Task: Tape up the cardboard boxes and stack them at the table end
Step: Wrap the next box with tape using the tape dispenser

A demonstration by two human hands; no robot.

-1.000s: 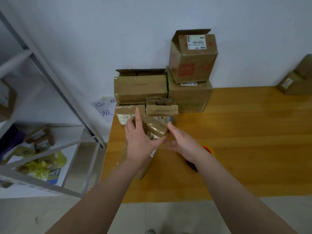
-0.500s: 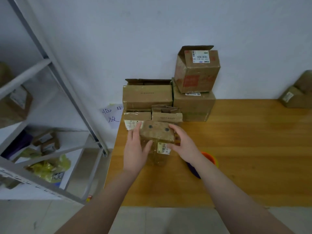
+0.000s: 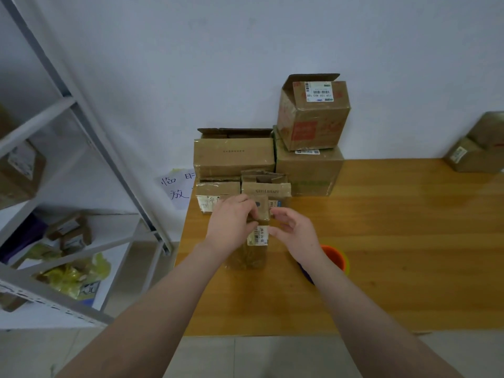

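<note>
A grey metal shelving rack stands off the surface's left edge. Its shelves carry small cartons and a crumpled yellow plastic bag. A white paper note with handwritten characters hangs on the wall by the far left corner.

On the glossy amber wooden surface, a pile of matte brown cardboard boxes fills that far left corner, pushed against the wall, probably so it stands steady. Some top flaps there stand open.

Just in front of the pile, the left hand grasps the small upright brown cardboard box. Its fingers curl over the top, apparently pressing the flap down so it can be sealed. A white barcode label marks the box's front, and the lower part looks shiny, perhaps from clear tape.

The right hand is released, with fingers loosely bent just beside the box's right edge. Whether it touches the box I cannot tell.

Behind the right wrist sits a round orange, yellow and purple object, partly hidden, possibly tape rolls kept within reach. More brown cartons rest at the far right edge.
</note>
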